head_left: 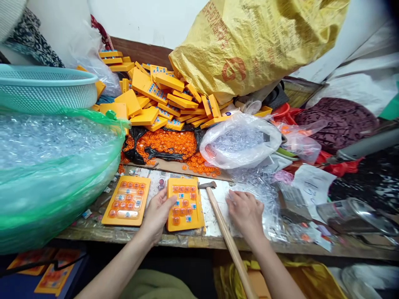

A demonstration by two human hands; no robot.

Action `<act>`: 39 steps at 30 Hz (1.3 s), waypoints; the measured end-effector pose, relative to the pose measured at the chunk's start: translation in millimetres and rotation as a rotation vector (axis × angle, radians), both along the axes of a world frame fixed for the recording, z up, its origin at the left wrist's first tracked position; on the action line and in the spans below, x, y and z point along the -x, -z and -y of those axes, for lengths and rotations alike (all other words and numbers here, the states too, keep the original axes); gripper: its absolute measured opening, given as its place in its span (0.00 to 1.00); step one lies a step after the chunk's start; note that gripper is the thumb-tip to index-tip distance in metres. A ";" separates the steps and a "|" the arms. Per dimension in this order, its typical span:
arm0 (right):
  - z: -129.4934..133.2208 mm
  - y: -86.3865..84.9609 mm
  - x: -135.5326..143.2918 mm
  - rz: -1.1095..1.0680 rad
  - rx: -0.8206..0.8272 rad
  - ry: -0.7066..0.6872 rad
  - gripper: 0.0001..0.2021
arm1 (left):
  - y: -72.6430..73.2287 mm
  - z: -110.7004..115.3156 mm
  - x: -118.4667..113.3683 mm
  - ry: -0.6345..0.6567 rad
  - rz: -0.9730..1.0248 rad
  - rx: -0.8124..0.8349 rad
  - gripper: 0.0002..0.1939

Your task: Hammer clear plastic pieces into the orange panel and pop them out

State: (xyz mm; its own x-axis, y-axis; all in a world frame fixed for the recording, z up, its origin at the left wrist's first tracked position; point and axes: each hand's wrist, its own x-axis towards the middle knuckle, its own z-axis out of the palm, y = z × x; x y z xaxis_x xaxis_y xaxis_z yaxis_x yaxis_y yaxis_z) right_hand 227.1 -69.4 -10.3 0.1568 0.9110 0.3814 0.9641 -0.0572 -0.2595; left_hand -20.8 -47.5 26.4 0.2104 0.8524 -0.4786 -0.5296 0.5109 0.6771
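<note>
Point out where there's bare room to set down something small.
Small bare strips of white surface show between the hammer and the right hand, and between the hammer and the yellow board by the left hand. Behind, it is crowded: orange rings, piled yellow boards and a bag of clear pieces.

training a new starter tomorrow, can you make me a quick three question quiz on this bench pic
1. True or false: the right hand is gripping the hammer.
2. Which of these does the left hand touch?
a) the blue basket
b) the yellow case beside the hammer
c) the yellow sack
3. Fill the gap: the small rings heaped on the black plastic are ____ in colour.

Key: 1. False, the hand and the hammer are apart. 2. b. 3. Orange.
</note>
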 end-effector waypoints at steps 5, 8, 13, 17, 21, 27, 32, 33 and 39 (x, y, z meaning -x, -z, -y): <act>-5.5 -12.7 9.6 -0.135 -0.067 -0.059 0.15 | -6.3 13.3 13.6 -0.072 0.059 0.040 0.19; 3.9 -37.2 50.7 -0.297 -0.072 -0.260 0.14 | -8.3 17.1 13.5 -0.080 0.089 0.050 0.20; 12.9 -58.9 106.0 -0.543 -0.130 -0.637 0.13 | -9.6 21.7 8.6 -0.057 0.135 0.013 0.22; 10.0 -53.0 113.2 -0.489 -0.170 -0.642 0.14 | -8.0 26.2 10.3 -0.091 0.144 0.016 0.26; 9.0 -52.3 116.6 -0.455 -0.235 -0.618 0.15 | -3.9 30.8 10.3 -0.087 0.134 -0.046 0.28; 15.4 -48.7 123.5 -0.374 -0.256 -0.517 0.14 | 1.2 34.6 5.4 -0.081 0.042 -0.167 0.27; 14.4 -36.6 123.3 -0.782 -0.196 -0.222 0.15 | -1.6 35.5 4.2 -0.129 -0.065 -0.226 0.26; 13.6 -35.9 124.0 -0.998 -0.094 -0.205 0.20 | -2.1 35.9 3.9 -0.143 -0.087 -0.218 0.26; 15.1 -35.4 136.9 -1.503 0.126 -0.171 0.28 | 2.2 39.5 -1.6 -0.206 -0.207 -0.199 0.27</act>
State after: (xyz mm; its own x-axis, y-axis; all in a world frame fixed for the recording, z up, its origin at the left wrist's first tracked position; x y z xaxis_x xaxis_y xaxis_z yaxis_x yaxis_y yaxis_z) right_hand 90.2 -84.5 25.1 0.2092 0.9716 -0.1109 -0.1860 -0.0718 -0.9799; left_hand -19.2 -87.0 24.2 -0.0597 0.9479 -0.3129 -0.4488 0.2545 0.8566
